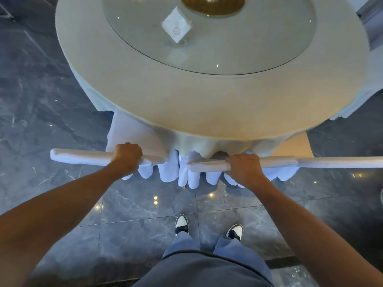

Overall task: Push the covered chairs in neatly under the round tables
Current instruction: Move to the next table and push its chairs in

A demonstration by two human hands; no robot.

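Dim, cool indoor light, wide-angle view

Ceiling lamps glint off my polished floor (145, 206) and glass turntable (207, 54); edges bow outward, slightly soft.

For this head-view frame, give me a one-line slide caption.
Left hand and right hand each grip a covered chair's top edge at a round table with a glass turntable.

The surface (128, 90) was draped in a matt, cream cloth, and on it lay a round pane of clear, glossy glass (269, 48) that caught small points of light. Both chairs, the left chair (83, 157) and the right chair (331, 162), wore smooth white fabric covers with pleated skirts. The floor (145, 206) was dark grey marble-look tile, polished and reflective.
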